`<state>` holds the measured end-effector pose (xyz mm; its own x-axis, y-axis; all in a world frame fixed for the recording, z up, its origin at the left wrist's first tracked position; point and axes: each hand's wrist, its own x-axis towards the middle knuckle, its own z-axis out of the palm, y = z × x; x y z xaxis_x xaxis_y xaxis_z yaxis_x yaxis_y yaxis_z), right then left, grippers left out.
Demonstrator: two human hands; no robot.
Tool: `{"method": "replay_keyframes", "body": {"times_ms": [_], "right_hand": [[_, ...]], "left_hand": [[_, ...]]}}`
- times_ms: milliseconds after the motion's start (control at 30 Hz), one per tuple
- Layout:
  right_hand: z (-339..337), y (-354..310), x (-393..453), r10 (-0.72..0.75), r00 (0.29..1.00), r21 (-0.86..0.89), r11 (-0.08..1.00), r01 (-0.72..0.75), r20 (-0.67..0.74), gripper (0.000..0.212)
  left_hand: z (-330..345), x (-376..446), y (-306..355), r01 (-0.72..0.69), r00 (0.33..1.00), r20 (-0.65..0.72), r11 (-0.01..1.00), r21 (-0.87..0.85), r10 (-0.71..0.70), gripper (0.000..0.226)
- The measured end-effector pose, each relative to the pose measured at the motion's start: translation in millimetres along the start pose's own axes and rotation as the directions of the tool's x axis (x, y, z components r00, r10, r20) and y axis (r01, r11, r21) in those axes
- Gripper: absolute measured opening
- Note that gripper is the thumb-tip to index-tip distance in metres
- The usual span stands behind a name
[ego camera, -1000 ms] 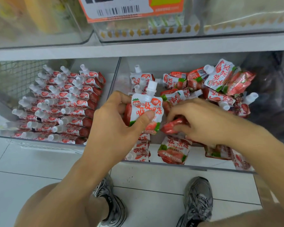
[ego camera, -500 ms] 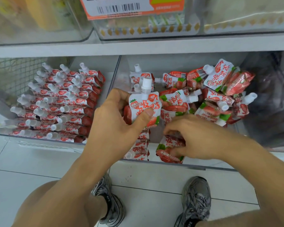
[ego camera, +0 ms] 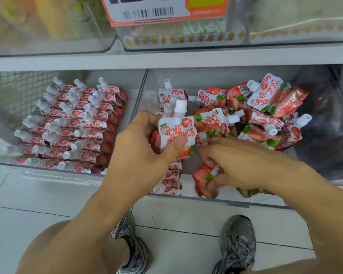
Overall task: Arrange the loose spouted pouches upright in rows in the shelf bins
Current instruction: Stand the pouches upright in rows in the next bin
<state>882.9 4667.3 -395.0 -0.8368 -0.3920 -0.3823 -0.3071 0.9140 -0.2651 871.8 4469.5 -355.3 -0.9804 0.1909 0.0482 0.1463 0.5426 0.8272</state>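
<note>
"吸果冻" in red on the held pouch [ego camera: 177, 133] and loose pouches [ego camera: 265, 95]

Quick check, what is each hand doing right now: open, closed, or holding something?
Left hand: grips an upright pouch, thumb across its front.
Right hand: fingers curled round a red pouch at the bin's front.

- The shelf [ego camera: 166, 60] is pale grey and carries two clear bins side by side.
- The left bin [ego camera: 136, 95] holds spouted pouches [ego camera: 77, 127] packed in neat rows, caps leaning up and to the left.
- The right bin [ego camera: 216, 200] holds a short row of pouches [ego camera: 171, 180] along its left wall and a loose heap [ego camera: 261, 115] at the back right.
- The tiled floor [ego camera: 186, 218] lies below, with two grey shoes [ego camera: 238, 244] on it.
</note>
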Motion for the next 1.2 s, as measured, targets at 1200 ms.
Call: {"method": "replay_keyframes", "body": {"times_ms": [1200], "right_hand": [[10.4, 8.1, -18.7, -0.191, 0.977, 0.722, 0.688, 0.067, 0.091, 0.023]], "left_hand": [[12.8, 5.4, 2.2, -0.004, 0.999, 0.046, 0.999, -0.037, 0.006, 0.034]]}}
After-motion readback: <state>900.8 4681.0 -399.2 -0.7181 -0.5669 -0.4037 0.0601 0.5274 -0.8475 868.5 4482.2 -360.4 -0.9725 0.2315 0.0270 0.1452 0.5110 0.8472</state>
